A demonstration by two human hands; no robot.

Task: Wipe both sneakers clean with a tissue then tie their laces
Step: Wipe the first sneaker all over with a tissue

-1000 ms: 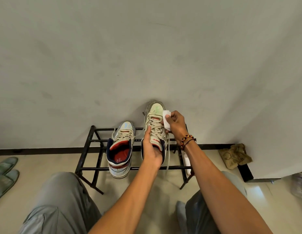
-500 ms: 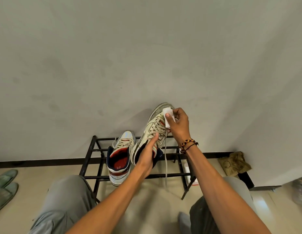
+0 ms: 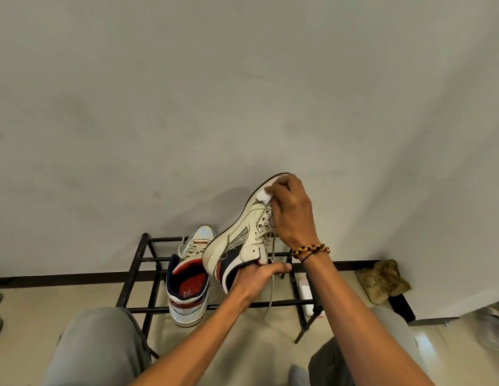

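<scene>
1. I take the black metal shoe rack (image 3: 148, 259) against the wall as my landmark; everything below is placed from it.
2. My left hand (image 3: 255, 277) grips the collar of the cream sneaker (image 3: 242, 238), fingers tucked into the opening, thumb lying along the outside edge.
3. That sneaker is lifted above the rack's right half, turned on its side, toe angled up toward the wall.
4. My right hand (image 3: 291, 213) presses a folded white tissue (image 3: 263, 195) against the sneaker's toe, fingers curled over the tissue.
5. A loose lace (image 3: 273, 274) dangles from the held sneaker down past the rack's front bar.
6. The second sneaker (image 3: 188, 285) stands on the rack's middle bars, heel toward me, laces untied.
7. A crumpled tan cloth (image 3: 383, 280) lies on the floor right of the rack.
</scene>
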